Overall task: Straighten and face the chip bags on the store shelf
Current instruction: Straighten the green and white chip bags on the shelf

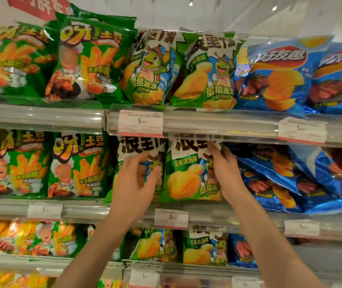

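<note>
My right hand point(226, 169) has its grip pinched on the upper right edge of a green corn chip bag point(188, 175) on the middle shelf point(82, 208). My left hand point(136, 179) is spread, fingers resting on the matching bag point(124, 154) just to its left. Both bags look nearly faced. To the right, the blue bags point(280, 179) lie slumped and tilted; I judge those remain.

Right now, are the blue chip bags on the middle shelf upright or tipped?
Tipped. The blue chip bags lean leftward, overlapping, toward the right hand.
</note>
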`<state>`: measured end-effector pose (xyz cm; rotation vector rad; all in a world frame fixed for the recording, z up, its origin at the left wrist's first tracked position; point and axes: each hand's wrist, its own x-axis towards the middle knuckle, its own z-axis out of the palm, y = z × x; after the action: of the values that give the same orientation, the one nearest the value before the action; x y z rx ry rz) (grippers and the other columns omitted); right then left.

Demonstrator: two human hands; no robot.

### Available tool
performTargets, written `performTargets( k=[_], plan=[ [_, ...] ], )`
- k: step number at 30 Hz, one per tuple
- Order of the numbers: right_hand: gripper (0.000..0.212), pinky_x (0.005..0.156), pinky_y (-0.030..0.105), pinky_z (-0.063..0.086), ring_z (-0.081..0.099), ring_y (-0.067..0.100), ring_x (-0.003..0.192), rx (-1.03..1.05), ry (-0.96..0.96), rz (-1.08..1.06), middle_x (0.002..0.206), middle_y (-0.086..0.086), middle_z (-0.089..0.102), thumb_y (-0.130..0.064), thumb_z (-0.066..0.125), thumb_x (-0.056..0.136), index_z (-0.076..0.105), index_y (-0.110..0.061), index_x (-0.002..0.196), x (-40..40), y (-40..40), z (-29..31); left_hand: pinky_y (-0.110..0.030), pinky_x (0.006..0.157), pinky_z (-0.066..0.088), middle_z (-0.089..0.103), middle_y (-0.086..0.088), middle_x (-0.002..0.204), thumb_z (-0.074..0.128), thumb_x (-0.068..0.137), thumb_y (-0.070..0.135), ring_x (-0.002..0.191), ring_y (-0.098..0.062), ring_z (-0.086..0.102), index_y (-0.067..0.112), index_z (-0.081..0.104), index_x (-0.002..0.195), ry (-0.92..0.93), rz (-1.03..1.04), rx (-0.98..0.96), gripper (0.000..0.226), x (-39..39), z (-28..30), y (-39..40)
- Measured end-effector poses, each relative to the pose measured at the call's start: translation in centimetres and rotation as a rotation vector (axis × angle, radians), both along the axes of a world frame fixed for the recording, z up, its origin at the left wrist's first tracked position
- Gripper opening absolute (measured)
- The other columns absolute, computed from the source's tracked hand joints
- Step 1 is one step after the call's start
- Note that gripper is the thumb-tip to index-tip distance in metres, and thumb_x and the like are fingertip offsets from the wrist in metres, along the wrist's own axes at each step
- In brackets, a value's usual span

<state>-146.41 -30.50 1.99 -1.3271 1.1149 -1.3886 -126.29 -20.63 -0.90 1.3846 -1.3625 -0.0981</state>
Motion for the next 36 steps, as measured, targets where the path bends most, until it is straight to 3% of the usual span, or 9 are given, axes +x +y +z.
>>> performTargets(
  k=[2,4,7,13,19,26,31,33,36],
  plan=[
    [0.052,0.099,0.028,0.035,0.048,0.021,0.132,-0.077,0.122,-0.002,0.134,-0.002,0.055,-0.044,0.049,0.102,0.041,-0.021,0.147,0.7,-0.4,0.3,-0.030,0.101,0.041,0.049,0.001,0.134,0.066,0.093,0.039,0.125,-0.009,0.045,0.026,0.055,0.137,-0.112,0.114,-0.042,0.047,1.3,-0.7,-0.5],
    [0.057,0.102,0.028,0.033,0.043,0.025,0.138,-0.124,0.247,-0.058,0.144,0.005,0.050,-0.045,0.044,0.103,0.032,-0.018,0.152,1.4,-0.7,-0.5,-0.039,0.107,0.036,0.043,-0.009,0.142,0.065,0.090,0.042,0.133,-0.019,0.035,0.022,0.056,0.137,-0.191,0.188,-0.068,0.051,2.2,-1.4,-1.0],
    [0.076,0.119,0.046,0.026,0.028,0.033,0.146,-0.142,0.369,-0.204,0.161,0.014,0.024,-0.054,0.041,0.101,0.008,-0.019,0.160,1.6,0.0,-2.0,-0.052,0.110,0.031,0.031,-0.017,0.154,0.063,0.084,0.049,0.143,-0.033,0.027,0.022,0.054,0.139,-0.265,0.243,-0.074,0.061,2.8,-2.5,-1.4],
    [0.111,0.121,0.054,0.021,0.010,0.027,0.152,-0.262,0.570,-0.196,0.166,-0.006,-0.004,-0.084,0.049,0.074,-0.010,-0.037,0.156,2.0,3.3,-5.4,-0.051,0.118,0.024,-0.002,0.001,0.168,0.066,0.087,0.055,0.154,-0.023,0.004,0.037,0.028,0.156,-0.201,0.142,0.004,0.080,3.0,-4.4,-1.8],
    [0.116,0.121,0.054,0.020,0.015,0.026,0.151,-0.275,0.594,-0.183,0.167,-0.001,0.004,-0.074,0.062,0.077,-0.013,-0.033,0.156,3.2,3.0,-6.1,-0.052,0.117,0.030,-0.006,0.005,0.168,0.066,0.087,0.054,0.155,-0.022,0.005,0.039,0.023,0.157,-0.188,0.121,0.004,0.083,3.0,-4.8,-2.1],
    [0.114,0.122,0.054,0.017,0.009,0.022,0.153,-0.245,0.622,-0.145,0.167,-0.003,0.001,-0.075,0.060,0.078,-0.012,-0.034,0.157,2.9,3.0,-5.6,-0.050,0.118,0.029,-0.005,0.003,0.168,0.065,0.088,0.056,0.155,-0.023,0.007,0.039,0.021,0.157,-0.210,0.085,0.022,0.084,3.5,-4.7,-2.0],
    [0.117,0.120,0.049,0.029,0.024,0.015,0.149,-0.182,0.510,-0.072,0.165,-0.008,0.018,-0.081,0.059,0.069,-0.007,-0.041,0.156,1.2,3.5,-5.5,-0.052,0.117,0.032,0.012,0.004,0.167,0.065,0.091,0.049,0.152,-0.020,0.017,0.032,0.032,0.154,-0.197,0.067,0.073,0.074,4.8,-4.4,-0.7],
    [0.104,0.116,0.047,0.036,0.038,0.013,0.142,-0.165,0.550,-0.071,0.157,-0.009,0.036,-0.081,0.056,0.072,0.011,-0.040,0.156,0.4,4.4,-5.7,-0.049,0.115,0.036,0.024,0.004,0.162,0.064,0.091,0.050,0.148,-0.018,0.028,0.030,0.037,0.152,-0.158,0.062,0.087,0.070,5.3,-4.2,0.2],
    [0.069,0.111,0.040,0.041,0.047,0.010,0.132,-0.167,0.578,-0.104,0.145,-0.010,0.049,-0.055,0.061,0.089,0.033,-0.036,0.150,-0.4,6.3,-6.0,-0.034,0.110,0.037,0.039,0.004,0.152,0.063,0.090,0.053,0.139,-0.013,0.038,0.025,0.045,0.147,-0.110,0.047,0.061,0.066,6.1,-4.3,1.6]
  ],
)
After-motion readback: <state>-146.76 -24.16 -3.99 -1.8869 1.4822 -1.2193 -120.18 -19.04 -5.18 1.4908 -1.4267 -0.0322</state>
